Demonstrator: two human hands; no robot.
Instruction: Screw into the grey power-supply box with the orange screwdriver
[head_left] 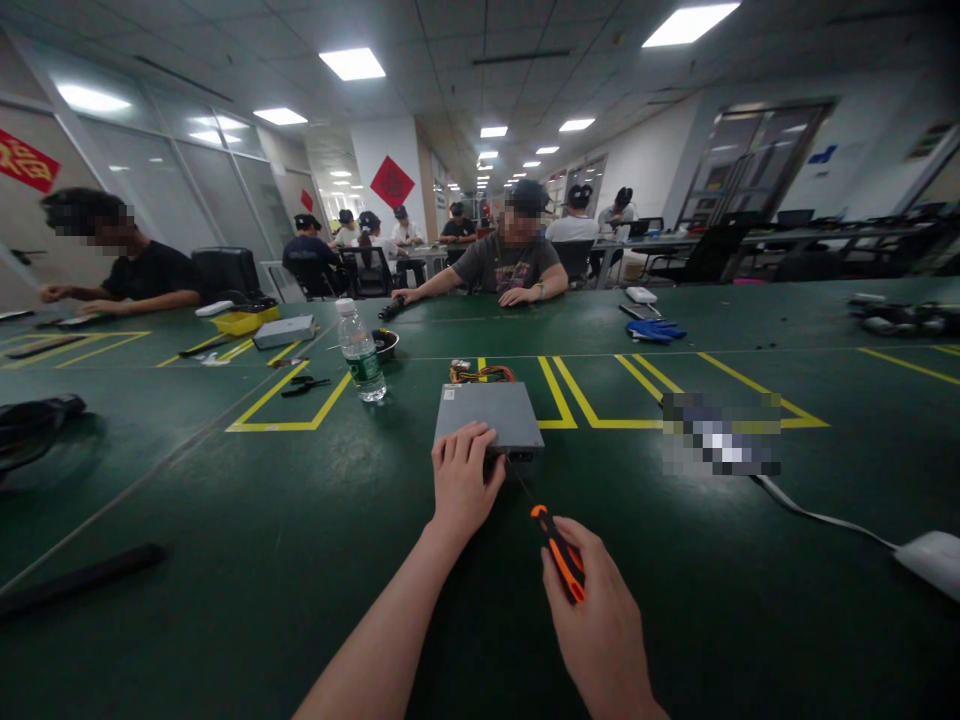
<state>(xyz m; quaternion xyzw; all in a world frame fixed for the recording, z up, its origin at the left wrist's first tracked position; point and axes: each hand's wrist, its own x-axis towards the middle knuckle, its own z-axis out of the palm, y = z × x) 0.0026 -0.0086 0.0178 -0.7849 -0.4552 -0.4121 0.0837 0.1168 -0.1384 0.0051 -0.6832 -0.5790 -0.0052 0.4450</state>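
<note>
A grey computer power supply (491, 408) lies on the green table in front of me, its bundled coloured cables (484, 373) at the far side. My left hand (466, 478) grips its near left edge, fingers over the top and thumb against the front face. In my right hand (596, 610) is an orange and black screwdriver (559, 555), its thin shaft pointing up and left. The shaft's end is close to the front face beside the power socket (520, 456); whether it touches there I cannot tell.
Left of the power supply stand a water bottle (361, 352) and a round bowl (385, 345). Black pliers (305, 386) lie further left. To the right are a blurred-out device (720, 435) with a white cable and blue gloves (655, 330). A co-worker (517, 250) sits opposite.
</note>
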